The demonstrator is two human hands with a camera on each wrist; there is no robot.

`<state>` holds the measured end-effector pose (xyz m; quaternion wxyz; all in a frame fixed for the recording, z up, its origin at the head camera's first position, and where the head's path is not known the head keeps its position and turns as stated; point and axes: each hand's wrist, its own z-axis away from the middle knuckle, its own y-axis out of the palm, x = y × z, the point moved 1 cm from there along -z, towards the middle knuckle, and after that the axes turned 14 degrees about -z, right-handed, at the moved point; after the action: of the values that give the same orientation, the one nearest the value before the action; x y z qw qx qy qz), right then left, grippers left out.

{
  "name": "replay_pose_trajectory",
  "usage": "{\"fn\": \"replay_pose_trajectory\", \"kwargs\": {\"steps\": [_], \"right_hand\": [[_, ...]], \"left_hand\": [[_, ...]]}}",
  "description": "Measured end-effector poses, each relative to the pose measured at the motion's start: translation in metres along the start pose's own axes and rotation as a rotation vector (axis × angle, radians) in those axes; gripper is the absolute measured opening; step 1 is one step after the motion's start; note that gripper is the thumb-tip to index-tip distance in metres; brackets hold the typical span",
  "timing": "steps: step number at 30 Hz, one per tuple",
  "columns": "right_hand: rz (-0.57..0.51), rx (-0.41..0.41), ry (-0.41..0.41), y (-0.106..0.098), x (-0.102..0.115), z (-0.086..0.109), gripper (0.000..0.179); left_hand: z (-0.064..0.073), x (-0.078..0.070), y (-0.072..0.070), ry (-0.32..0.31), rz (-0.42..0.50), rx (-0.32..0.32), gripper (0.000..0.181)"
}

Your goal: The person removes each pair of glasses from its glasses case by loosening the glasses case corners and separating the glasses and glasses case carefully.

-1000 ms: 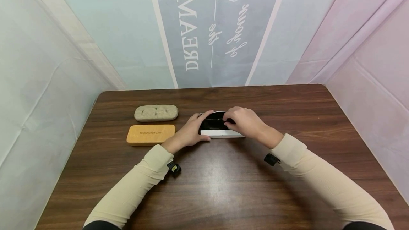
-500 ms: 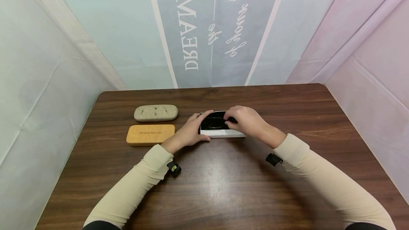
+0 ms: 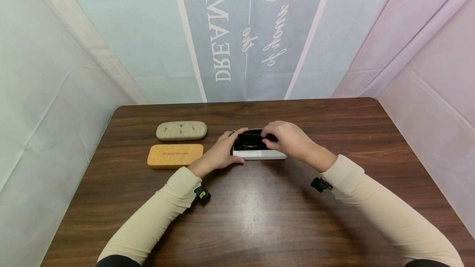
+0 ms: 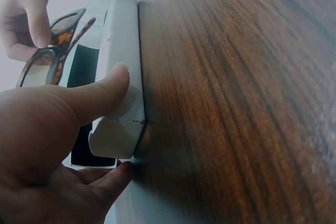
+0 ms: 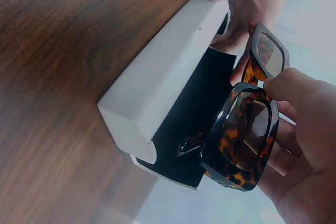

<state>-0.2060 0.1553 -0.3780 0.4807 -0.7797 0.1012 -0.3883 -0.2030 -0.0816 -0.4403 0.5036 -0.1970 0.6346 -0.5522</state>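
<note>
A white glasses case (image 3: pixel 259 155) with a dark lining (image 5: pixel 189 98) lies open on the table. My left hand (image 3: pixel 222 151) grips its left end, with the thumb on the near white side and the fingers around the end and far side. At the other end, my right hand (image 3: pixel 287 139) pinches tortoiseshell glasses (image 5: pixel 231 124) at the bridge between thumb and fingers. They are tilted over the case opening, one temple tip (image 5: pixel 190 143) hanging over the lining. In the head view the hand hides most of the glasses; the left wrist view shows the frame (image 4: pixel 64 40) above the case.
To the left on the brown wooden table (image 3: pixel 252 217) lie a yellow case (image 3: pixel 175 156) with printed lettering and, behind it, a beige fabric case (image 3: pixel 181 131). The yellow one is close to my left wrist. Cloth walls (image 3: pixel 159 52) enclose the table's back and sides.
My right hand has shifted slightly up and to the right with the glasses, and a thin curved edge now shows above the dark lining. The left hand keeps its place on the case.
</note>
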Motion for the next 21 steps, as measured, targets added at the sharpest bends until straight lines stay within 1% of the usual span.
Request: {"fn": "replay_pose_trajectory", "kwargs": {"steps": [9, 16, 21], "right_hand": [[-0.019, 0.019, -0.025, -0.009, 0.009, 0.002, 0.007], [-0.084, 0.056, -0.026, -0.015, 0.02, 0.009, 0.008], [-0.138, 0.097, -0.032, -0.015, 0.026, 0.014, 0.01]], "left_hand": [[0.001, -0.001, -0.001, -0.007, 0.019, 0.009, 0.096], [0.0, -0.002, -0.002, -0.011, 0.028, 0.008, 0.095], [0.0, -0.002, -0.001, -0.008, 0.018, 0.008, 0.094]]}}
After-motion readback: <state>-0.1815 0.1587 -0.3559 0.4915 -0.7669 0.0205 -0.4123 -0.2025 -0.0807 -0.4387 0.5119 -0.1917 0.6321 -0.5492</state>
